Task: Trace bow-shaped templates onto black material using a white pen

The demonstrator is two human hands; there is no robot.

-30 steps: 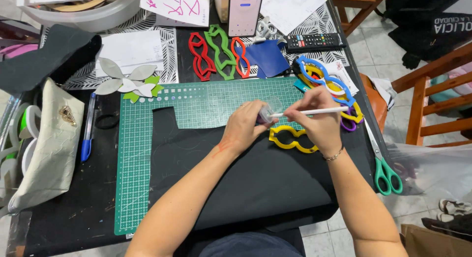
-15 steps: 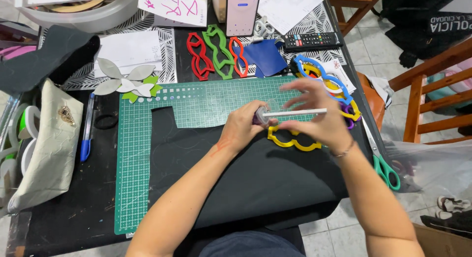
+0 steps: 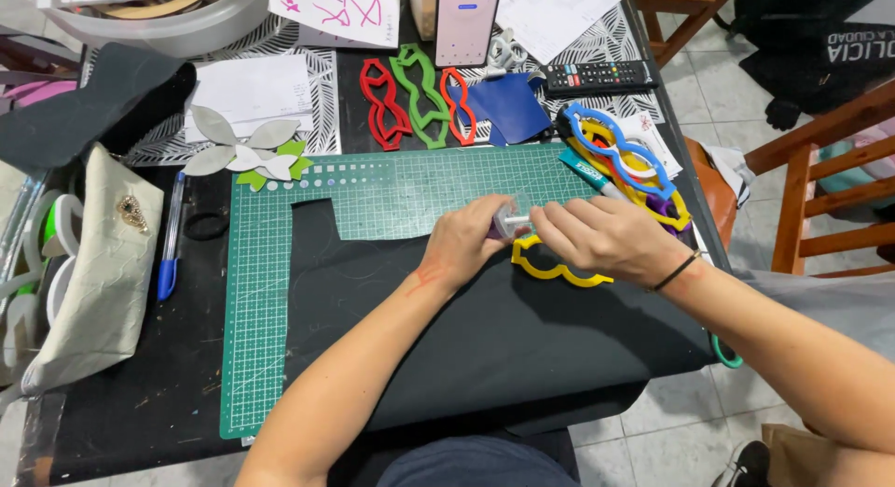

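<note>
Small clear bottle [image 3: 511, 224] is gripped by both the left hand [image 3: 463, 242] and right hand [image 3: 597, 237], above yellow foam frame [image 3: 550, 266].

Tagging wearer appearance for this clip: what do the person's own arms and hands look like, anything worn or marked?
Both forearms are bare, with no sleeves in view and no gloves. The right hand has a thin dark band around its wrist. The left hand wears nothing; a faint reddish mark shows near its wrist. No rings can be made out.
</note>
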